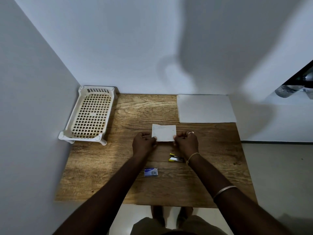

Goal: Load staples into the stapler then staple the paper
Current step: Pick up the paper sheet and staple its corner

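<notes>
A small white piece of paper point(164, 132) is held over the middle of the wooden table point(105, 168). My left hand point(143, 142) pinches its lower left corner and my right hand point(187, 140) pinches its lower right corner. A small yellow and black stapler point(176, 158) lies on the table just below my right hand, partly hidden by my wrist. A blue box of staples point(150, 171) lies nearer to me, between my forearms.
A white plastic lattice basket point(88, 116) stands at the table's back left against the wall. A stack of white sheets point(205, 108) lies at the back right corner. Walls close in the back and left sides; floor shows to the right.
</notes>
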